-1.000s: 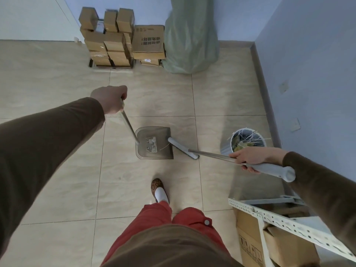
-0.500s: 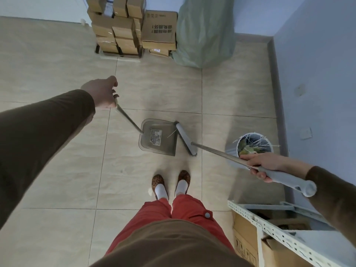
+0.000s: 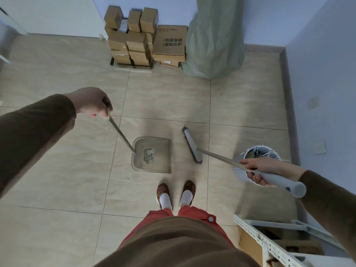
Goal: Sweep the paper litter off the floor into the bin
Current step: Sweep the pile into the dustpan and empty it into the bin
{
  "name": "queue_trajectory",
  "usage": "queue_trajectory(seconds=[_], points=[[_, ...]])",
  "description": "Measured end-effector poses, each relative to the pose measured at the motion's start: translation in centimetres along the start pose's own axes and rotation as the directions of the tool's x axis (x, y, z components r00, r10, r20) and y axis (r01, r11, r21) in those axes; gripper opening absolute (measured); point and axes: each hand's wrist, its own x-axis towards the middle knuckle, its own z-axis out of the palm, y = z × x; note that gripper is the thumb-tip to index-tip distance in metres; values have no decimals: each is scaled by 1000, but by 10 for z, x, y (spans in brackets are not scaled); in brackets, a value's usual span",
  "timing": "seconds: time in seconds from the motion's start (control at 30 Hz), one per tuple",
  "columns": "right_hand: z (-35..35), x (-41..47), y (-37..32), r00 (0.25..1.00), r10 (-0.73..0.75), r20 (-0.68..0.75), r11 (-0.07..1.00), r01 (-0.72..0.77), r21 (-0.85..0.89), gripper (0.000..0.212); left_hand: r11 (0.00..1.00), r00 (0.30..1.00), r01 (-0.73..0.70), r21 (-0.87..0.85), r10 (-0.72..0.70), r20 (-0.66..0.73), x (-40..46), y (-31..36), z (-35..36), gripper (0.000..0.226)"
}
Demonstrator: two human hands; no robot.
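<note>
Right of the dustpan (image 3: pixel 154 154) sits the bin (image 3: pixel 260 151), nearest the right hand (image 3: pixel 259 170) gripping the broom (image 3: pixel 192 146); left hand (image 3: pixel 92 102) clutches the dustpan's pole, paper scrap (image 3: pixel 149 152) inside.

The dustpan (image 3: pixel 152 154) is set on the floor (image 3: pixel 57 170), below and right of the left hand's fingers (image 3: pixel 104 109). The broom head (image 3: pixel 192 145) is placed just right of it, apart, left of the right hand's fingers (image 3: pixel 256 177). The bin (image 3: pixel 259 153) is found just behind those fingers. The boxes (image 3: pixel 144 41) and the sack (image 3: pixel 213 43) are stacked far beyond, against the wall. A paper scrap (image 3: pixel 149 152) is held in the dustpan.
</note>
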Motion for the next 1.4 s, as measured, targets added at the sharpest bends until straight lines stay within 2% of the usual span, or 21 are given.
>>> queue_trajectory(seconds=[0.23,0.43,0.57,0.7,0.87,1.03,1.2,1.4], points=[[6,-3,-14,998,35,58,998,-38,49,31,998,999,18,-52,-20,-29,-2,22,7,21],[4,-5,-24,998,44,52,997,-47,57,32,998,996,21,56,-16,-89,5,54,55,9],[-16,-19,-25,1000,22,18,995,-24,92,35,995,996,35,95,-27,-90,10,68,56,10],[-22,-32,-24,998,-60,-24,989,63,132,38,994,993,22,109,-8,-122,10,76,55,8],[1,-23,-31,983,-133,-124,991,135,4,46,998,996,34,45,-30,-79,-2,64,36,7],[33,-18,-36,969,-180,-168,982,168,-84,41,997,993,81,19,-79,-87,-18,42,18,13],[59,-3,-34,945,-253,-209,958,216,-187,41,994,988,110,14,-107,-110,-26,31,38,3],[99,35,-48,926,-303,-224,927,232,-296,31,992,988,123,-1,-122,-94,-23,30,58,4]])
